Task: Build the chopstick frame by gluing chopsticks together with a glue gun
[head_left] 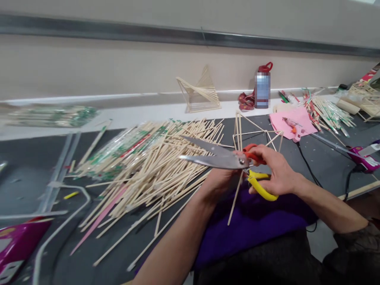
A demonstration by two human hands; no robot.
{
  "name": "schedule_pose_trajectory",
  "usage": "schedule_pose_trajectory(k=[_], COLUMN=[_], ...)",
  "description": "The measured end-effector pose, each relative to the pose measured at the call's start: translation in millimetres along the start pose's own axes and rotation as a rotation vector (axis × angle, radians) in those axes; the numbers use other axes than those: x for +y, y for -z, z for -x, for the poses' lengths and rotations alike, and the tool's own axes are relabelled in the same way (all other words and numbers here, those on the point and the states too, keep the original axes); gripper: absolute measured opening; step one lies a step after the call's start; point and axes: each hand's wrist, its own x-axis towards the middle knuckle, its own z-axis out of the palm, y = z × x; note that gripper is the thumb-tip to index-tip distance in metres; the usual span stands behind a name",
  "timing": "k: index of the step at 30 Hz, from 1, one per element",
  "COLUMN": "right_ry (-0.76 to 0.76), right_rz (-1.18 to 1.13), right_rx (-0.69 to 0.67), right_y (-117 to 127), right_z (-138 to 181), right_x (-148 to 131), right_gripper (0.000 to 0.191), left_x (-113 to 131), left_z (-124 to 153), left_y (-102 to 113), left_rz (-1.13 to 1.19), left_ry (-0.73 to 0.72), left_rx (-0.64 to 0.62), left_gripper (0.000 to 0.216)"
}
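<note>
My right hand [274,174] grips the red and yellow handles of large scissors [219,157], whose steel blades stand slightly apart and point left. My left hand [218,183] is closed below the blades, holding a thin wooden stick [235,200] that slants down toward my lap; its upper end meets the scissors near the pivot. A big loose pile of similar sticks [151,166] lies on the dark table just left of the blades. A small frame built of sticks [255,132] stands right behind my hands.
A purple cloth [252,225] covers my lap. Farther back stand a fan-shaped stick model [200,93], a bottle [263,89] and a pink sheet with a glue gun [292,126]. More sticks and packets lie at right; magenta tools sit at both lower edges.
</note>
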Motion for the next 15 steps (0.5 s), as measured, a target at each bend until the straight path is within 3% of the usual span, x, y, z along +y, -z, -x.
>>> schedule_pose_trajectory(k=[4, 9, 15], right_ry=[0.072, -0.11, -0.272], right_rz=[-0.027, 0.091, 0.233], right_rx=[-0.022, -0.122, -0.187], right_y=[-3, 8, 22], right_z=[1, 18, 28], right_x=[-2, 0, 15], right_gripper=[0.059, 0.058, 0.046], left_x=[24, 39, 45], left_z=[4, 6, 12], left_y=[10, 26, 33], left_rz=[-0.048, -0.101, -0.227], left_ry=[-0.127, -0.268, -0.287], left_rx=[0.135, 0.21, 0.243], left_gripper=[0.025, 0.021, 0.017])
